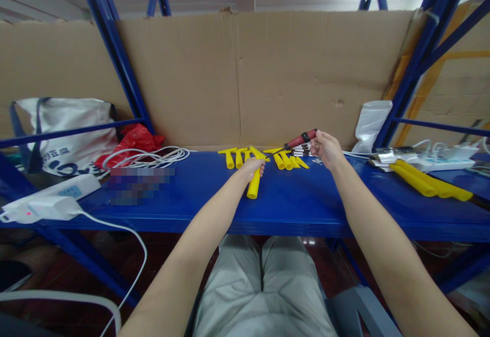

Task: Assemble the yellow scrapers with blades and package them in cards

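Observation:
My left hand [253, 167] is closed around a yellow T-shaped plastic handle [254, 184], held upright on the blue shelf [291, 204]. My right hand [324, 148] grips a red-handled screwdriver [300, 139] whose tip points left toward the top of that yellow handle. Behind both hands lie several more yellow T-shaped handles [239, 155] in a row, with some small black-and-white parts [301, 150] beside them and tiny screws [317, 161] near my right hand.
A cardboard sheet [245, 76] backs the shelf. On the left are white cables [153, 155], a red bag [133, 140], a white tote bag [65, 127] and a power strip [49, 196]. On the right lie long yellow tubes [429, 184], a white pouch [369, 122] and another power strip [440, 163].

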`<action>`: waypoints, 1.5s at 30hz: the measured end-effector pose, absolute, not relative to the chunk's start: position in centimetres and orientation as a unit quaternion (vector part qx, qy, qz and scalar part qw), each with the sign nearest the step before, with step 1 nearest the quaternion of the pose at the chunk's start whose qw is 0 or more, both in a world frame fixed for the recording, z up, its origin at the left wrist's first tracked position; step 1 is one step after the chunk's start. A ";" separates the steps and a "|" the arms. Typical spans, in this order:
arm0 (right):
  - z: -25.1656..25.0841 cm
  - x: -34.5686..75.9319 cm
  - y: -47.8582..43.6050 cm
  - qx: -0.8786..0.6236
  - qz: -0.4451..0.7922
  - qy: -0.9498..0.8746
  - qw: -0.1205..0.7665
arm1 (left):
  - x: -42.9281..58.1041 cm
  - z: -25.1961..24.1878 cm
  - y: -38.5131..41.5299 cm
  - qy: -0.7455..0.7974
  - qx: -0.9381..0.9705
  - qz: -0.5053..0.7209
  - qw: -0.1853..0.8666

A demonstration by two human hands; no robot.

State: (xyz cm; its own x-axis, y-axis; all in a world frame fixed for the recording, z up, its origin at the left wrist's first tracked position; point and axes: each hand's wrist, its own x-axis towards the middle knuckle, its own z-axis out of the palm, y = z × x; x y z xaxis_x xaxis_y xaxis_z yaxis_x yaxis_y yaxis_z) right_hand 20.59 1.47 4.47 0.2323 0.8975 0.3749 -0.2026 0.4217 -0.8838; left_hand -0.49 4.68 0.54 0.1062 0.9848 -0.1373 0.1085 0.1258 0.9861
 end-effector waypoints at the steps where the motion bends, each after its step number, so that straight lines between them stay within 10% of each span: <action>1: 4.4 20.7 1.6 -0.362 0.390 -0.476 0.700 | -0.5 0.5 4.7 0.527 0.520 0.410 0.533; 45: 4.1 21.1 2.4 -0.369 0.382 -0.395 0.750 | -0.3 0.7 4.2 0.514 0.529 0.407 0.538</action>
